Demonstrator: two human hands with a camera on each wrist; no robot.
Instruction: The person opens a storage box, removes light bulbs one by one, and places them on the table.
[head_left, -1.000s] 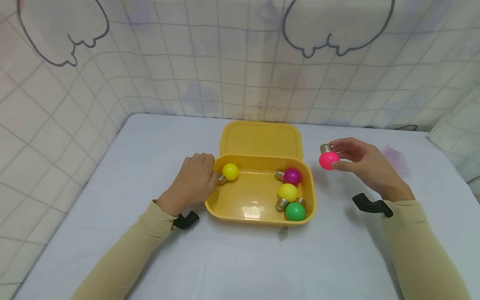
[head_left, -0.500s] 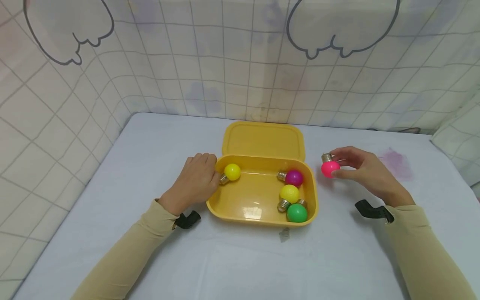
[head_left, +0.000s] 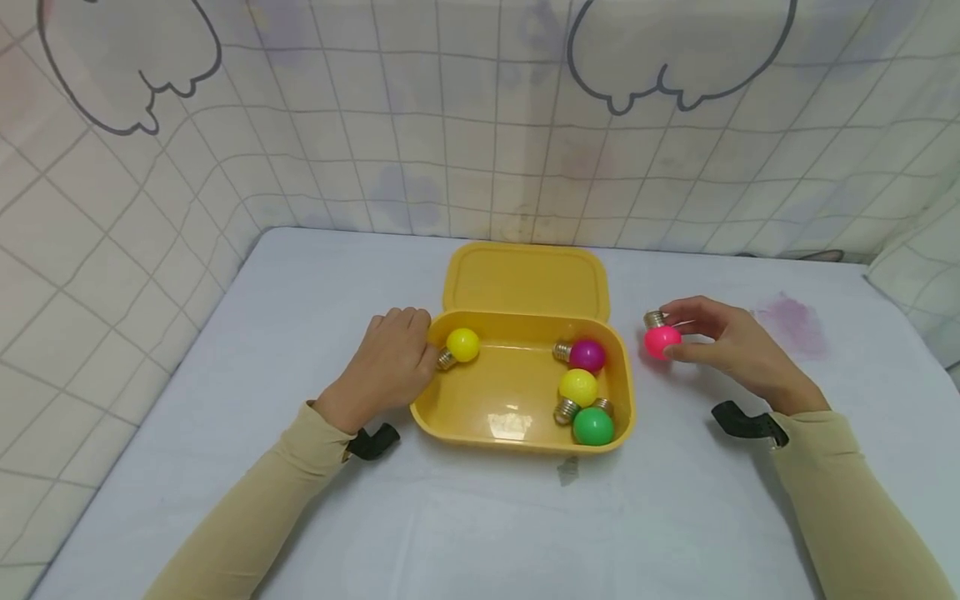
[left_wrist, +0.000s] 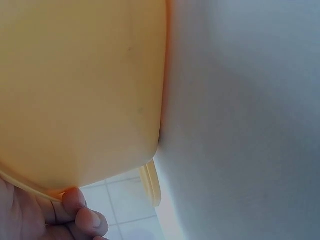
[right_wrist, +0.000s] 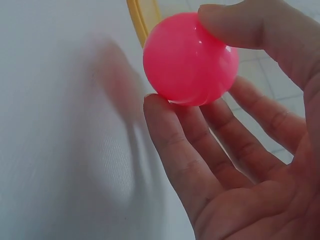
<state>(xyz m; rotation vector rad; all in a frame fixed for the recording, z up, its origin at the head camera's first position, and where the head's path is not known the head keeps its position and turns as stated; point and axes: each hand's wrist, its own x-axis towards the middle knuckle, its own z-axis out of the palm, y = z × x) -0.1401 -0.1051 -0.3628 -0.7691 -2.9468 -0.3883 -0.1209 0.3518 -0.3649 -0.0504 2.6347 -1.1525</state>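
Observation:
Between thumb and fingertips, my right hand (head_left: 738, 346) pinches a pink light bulb (head_left: 663, 342), metal base pointing away from me, to the right of a yellow plastic box (head_left: 495, 443). In the right wrist view the bulb's round pink globe (right_wrist: 190, 60) hides its base. My left hand (head_left: 390, 354) grips the box's left rim, its curled fingertips (left_wrist: 89, 220) showing at the edge in the left wrist view. Inside the box, a yellow bulb (head_left: 462, 344) lies at the left; a purple bulb (head_left: 587, 356), another yellow bulb (head_left: 578, 387) and a green bulb (head_left: 593, 426) lie along the right.
The box's yellow lid (head_left: 527, 281) lies flat behind it on the white tabletop (head_left: 480, 525). A grid-patterned cloth (head_left: 465, 125) hangs along the back and sides. Each wrist wears a black strap (head_left: 750, 423).
My right hand has come a little toward me and lower with the pink bulb, mostly in the first half second. The left hand keeps its place on the box rim.

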